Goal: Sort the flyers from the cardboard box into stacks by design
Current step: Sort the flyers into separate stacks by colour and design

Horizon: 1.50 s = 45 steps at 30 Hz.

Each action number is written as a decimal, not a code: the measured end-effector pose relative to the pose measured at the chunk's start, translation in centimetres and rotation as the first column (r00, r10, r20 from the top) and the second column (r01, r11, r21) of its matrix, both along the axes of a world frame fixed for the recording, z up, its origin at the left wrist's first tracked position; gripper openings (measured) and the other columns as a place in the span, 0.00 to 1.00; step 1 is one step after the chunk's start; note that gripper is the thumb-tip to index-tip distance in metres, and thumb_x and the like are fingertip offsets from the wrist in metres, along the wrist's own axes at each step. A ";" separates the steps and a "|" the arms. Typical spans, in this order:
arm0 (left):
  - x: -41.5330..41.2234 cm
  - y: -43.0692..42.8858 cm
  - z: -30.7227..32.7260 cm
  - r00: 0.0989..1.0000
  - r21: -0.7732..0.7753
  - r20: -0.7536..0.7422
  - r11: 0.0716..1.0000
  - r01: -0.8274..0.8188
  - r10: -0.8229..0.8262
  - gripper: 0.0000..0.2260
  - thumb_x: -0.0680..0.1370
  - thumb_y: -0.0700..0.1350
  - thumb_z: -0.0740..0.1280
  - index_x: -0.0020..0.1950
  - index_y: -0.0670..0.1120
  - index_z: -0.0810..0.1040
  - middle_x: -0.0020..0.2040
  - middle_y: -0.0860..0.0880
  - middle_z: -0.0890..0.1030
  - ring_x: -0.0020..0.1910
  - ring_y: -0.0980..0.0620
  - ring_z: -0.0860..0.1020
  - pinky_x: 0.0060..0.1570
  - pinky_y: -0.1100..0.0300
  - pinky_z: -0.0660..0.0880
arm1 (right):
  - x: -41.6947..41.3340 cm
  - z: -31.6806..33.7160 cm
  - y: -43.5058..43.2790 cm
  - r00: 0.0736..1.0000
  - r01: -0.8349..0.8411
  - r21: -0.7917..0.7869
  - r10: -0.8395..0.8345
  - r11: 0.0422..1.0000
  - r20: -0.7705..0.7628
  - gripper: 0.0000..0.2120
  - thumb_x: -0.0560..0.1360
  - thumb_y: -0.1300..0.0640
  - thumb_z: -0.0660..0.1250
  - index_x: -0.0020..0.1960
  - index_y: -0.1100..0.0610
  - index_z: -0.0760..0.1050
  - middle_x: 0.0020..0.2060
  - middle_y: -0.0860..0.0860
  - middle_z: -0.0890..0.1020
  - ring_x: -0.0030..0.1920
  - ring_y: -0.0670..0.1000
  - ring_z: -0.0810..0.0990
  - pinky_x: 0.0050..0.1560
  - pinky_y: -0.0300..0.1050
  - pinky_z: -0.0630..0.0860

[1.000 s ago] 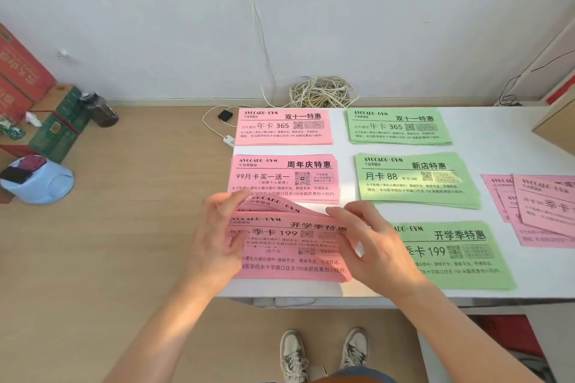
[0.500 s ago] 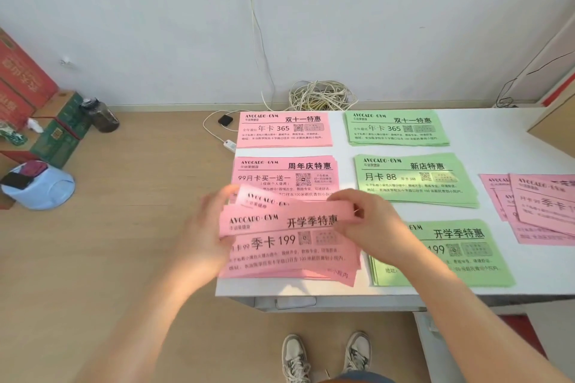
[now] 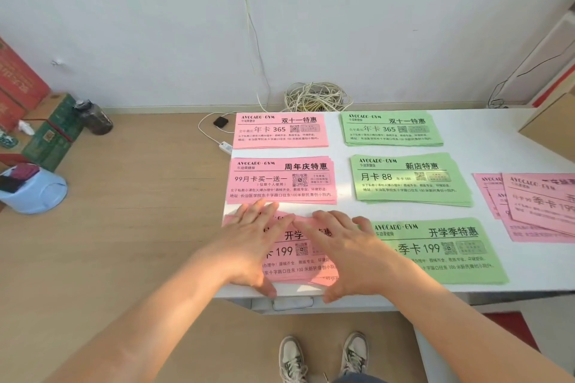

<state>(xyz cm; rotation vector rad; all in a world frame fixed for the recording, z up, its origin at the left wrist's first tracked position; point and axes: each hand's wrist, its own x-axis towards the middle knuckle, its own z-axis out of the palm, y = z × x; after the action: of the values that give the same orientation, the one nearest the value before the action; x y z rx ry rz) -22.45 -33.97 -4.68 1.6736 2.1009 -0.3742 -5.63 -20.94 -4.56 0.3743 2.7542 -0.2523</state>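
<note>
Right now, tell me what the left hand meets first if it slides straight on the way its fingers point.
Most likely the pink 99 stack: the left hand lies flat on the pink 199 stack, fingertips almost at that stack's near edge. Whether they already touch it is unclear.

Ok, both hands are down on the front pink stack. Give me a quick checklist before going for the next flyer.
1. Both hands free of paper: ok. The left hand and right hand lie flat and open on the front pink stack.
2. Front pink stack squared up: not ok. Skewed corners show at its near right edge.
3. Stack fully on the table: cannot tell. It sits at the front left corner and the left hand hides that edge.
4. Neighbouring green 199 stack separate: ok, though the right hand hides its left end.
5. Unsorted pink pile within view: ok, fanned loosely at the right.
6. Cardboard box empty: cannot tell.
</note>
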 end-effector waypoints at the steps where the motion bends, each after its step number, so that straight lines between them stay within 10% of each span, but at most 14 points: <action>1: -0.2 0.0 0.0 1.000 0.008 -0.002 1.000 0.004 -0.004 0.56 0.64 0.67 0.71 0.75 0.56 0.33 0.77 0.47 0.36 0.75 0.46 0.34 0.70 0.51 0.32 | 0.0 0.0 0.1 1.000 -0.004 0.002 0.004 1.000 -0.006 0.60 0.60 0.36 0.75 0.75 0.40 0.35 0.74 0.52 0.52 0.74 0.56 0.50 0.69 0.61 0.57; 5: -0.4 -0.5 0.5 0.997 0.058 -0.062 0.997 0.051 -0.047 0.54 0.66 0.66 0.71 0.75 0.56 0.34 0.75 0.47 0.49 0.75 0.46 0.45 0.71 0.51 0.35 | 0.2 0.3 0.7 1.000 0.003 -0.039 -0.004 0.999 -0.011 0.58 0.59 0.39 0.76 0.74 0.38 0.37 0.70 0.51 0.56 0.72 0.55 0.55 0.65 0.58 0.62; 9: -0.4 -0.6 0.4 0.999 0.005 -0.021 0.999 0.033 -0.033 0.56 0.66 0.66 0.71 0.74 0.56 0.30 0.76 0.48 0.32 0.74 0.46 0.31 0.72 0.50 0.33 | -0.1 0.6 1.1 0.998 -0.002 -0.079 -0.003 0.997 -0.062 0.57 0.62 0.42 0.77 0.73 0.35 0.36 0.70 0.49 0.58 0.68 0.53 0.62 0.63 0.55 0.63; 19: -1.1 -1.9 0.0 0.997 0.095 0.036 0.993 -0.065 0.062 0.50 0.67 0.64 0.70 0.76 0.58 0.37 0.75 0.53 0.48 0.74 0.51 0.46 0.74 0.45 0.41 | -0.3 0.2 1.0 0.994 0.077 -0.241 -0.095 0.967 -0.062 0.48 0.64 0.44 0.77 0.75 0.42 0.53 0.73 0.49 0.56 0.73 0.49 0.54 0.71 0.48 0.62; 29: -0.3 -4.6 -1.1 0.798 0.302 0.381 0.753 -0.585 0.467 0.36 0.73 0.50 0.71 0.76 0.55 0.55 0.77 0.54 0.48 0.75 0.55 0.48 0.72 0.56 0.55 | 1.3 0.0 0.0 0.890 0.310 -0.393 -0.409 0.866 -0.199 0.31 0.77 0.49 0.65 0.75 0.43 0.54 0.72 0.48 0.58 0.62 0.50 0.74 0.63 0.43 0.68; 38: 0.5 -2.9 -0.9 0.883 0.489 0.217 0.737 -0.466 0.415 0.27 0.70 0.37 0.71 0.69 0.44 0.70 0.72 0.41 0.65 0.70 0.39 0.64 0.67 0.46 0.64 | 2.7 1.4 1.4 0.741 0.337 -0.508 -0.556 0.793 -0.377 0.29 0.76 0.55 0.67 0.74 0.45 0.60 0.67 0.44 0.65 0.63 0.45 0.69 0.65 0.46 0.70; 45: 4.1 3.9 2.7 0.967 0.602 0.199 0.758 -0.250 0.162 0.15 0.75 0.38 0.66 0.59 0.48 0.79 0.66 0.48 0.75 0.64 0.45 0.73 0.59 0.50 0.72 | 7.5 5.7 6.4 0.750 0.414 -0.336 -0.526 0.846 -0.401 0.28 0.78 0.51 0.64 0.73 0.40 0.56 0.67 0.40 0.64 0.60 0.43 0.69 0.56 0.39 0.68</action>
<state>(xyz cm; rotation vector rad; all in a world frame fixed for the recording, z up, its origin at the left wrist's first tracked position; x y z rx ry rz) -18.32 -30.05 -1.93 1.6882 2.4255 0.5654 1.87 -14.55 1.16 1.0861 2.9989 -0.8966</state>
